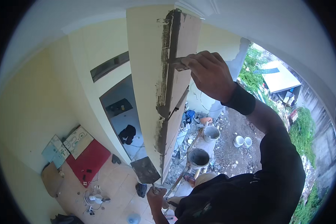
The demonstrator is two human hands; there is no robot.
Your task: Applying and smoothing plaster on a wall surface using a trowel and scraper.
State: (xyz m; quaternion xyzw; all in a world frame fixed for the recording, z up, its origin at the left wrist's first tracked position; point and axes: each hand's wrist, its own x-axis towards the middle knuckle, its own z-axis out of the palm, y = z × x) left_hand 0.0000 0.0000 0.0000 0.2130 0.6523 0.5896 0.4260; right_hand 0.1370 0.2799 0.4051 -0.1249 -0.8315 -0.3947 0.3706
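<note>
Touching rough mortar (165, 56), flat tool (179, 64) in right grip (211, 74), square trowel (145, 170) in left grip (155, 197)

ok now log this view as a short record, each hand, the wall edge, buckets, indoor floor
left hand: gripping the handle of a square-bladed trowel
right hand: raised, holding a small flat tool at the wall edge
wall edge: coated with a grey mortar strip
buckets: dark bucket below; two white buckets outdoors
indoor floor: tiled, red mat near the wall
</note>
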